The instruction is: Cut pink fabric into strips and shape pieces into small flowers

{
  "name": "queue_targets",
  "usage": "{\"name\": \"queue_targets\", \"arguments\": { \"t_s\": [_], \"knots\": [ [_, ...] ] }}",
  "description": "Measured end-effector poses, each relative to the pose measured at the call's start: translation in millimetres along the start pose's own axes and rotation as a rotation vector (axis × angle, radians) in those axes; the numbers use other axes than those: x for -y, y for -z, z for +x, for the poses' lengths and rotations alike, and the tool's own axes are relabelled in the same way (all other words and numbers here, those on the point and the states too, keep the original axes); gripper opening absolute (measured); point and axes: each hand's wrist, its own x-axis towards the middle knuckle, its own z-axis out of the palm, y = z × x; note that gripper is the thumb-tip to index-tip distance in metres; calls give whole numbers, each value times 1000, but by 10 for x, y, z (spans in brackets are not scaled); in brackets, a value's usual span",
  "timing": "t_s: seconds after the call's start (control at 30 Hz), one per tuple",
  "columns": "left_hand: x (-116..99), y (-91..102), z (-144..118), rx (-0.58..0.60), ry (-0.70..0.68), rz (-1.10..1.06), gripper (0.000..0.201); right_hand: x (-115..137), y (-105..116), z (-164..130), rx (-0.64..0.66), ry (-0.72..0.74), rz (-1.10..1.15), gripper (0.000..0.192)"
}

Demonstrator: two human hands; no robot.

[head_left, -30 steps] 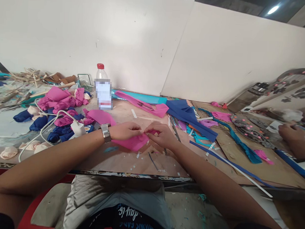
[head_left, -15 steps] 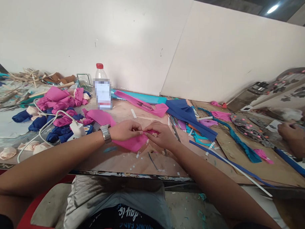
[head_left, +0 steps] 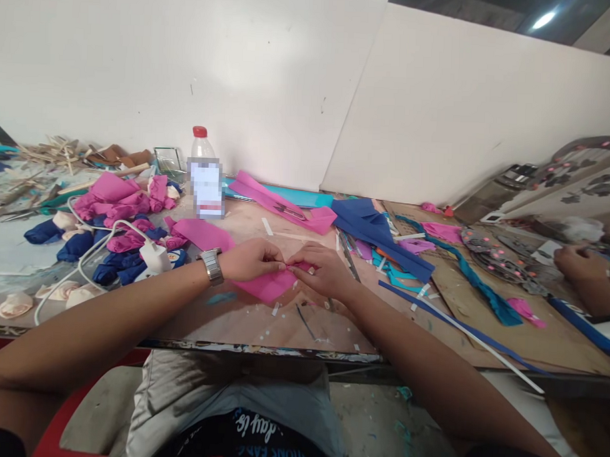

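Workbench (head_left: 242, 319): front edge close below hands, bare strip between edge and work; clutter left, fabric strips right. Both forearms angled inward, meeting at centre. Left hand (head_left: 251, 258), wristwatch (head_left: 211, 265) on wrist, pinching pink fabric piece (head_left: 267, 285); right hand (head_left: 321, 269) pinching same piece. Piece flat on bench, top edge gathered between fingertips.

Landmark: bottle (head_left: 205, 178), standing on the table (head_left: 242, 319) near the wall.
Left of bottle: heap of rolled fabric pieces (head_left: 115, 215), charger (head_left: 155, 255) with its cable.
Before bottle: left hand (head_left: 251, 258) and right hand (head_left: 323, 270) meeting over a fabric piece (head_left: 270, 285).
Right of bottle: flat fabric sheets (head_left: 370, 227), then cut strips (head_left: 461, 327).
Far right of bottle: another person's hand (head_left: 581, 261).
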Motion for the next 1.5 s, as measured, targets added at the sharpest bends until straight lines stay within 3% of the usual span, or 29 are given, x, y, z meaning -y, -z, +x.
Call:
{"name": "queue_targets", "arguments": {
  "t_s": [0.5, 0.8, 1.07, 1.5],
  "knots": [
    [-71, -66, -34, -162, -15, 253, 29, -11, -6, -6, -3, -41, 8, 9],
    [-91, -120, -37, -293, -25, 493, 28, -19, -56, -7, -70, -144, 14, 4],
    [-93, -141, -34, -247, -46, 641, 38, 3, -64, 0, -37, -151, 32, 6],
    [-67, -146, -32, -241, -56, 605, 37, 1, -42, -7, -43, -111, 29, 11]
  ]
}}
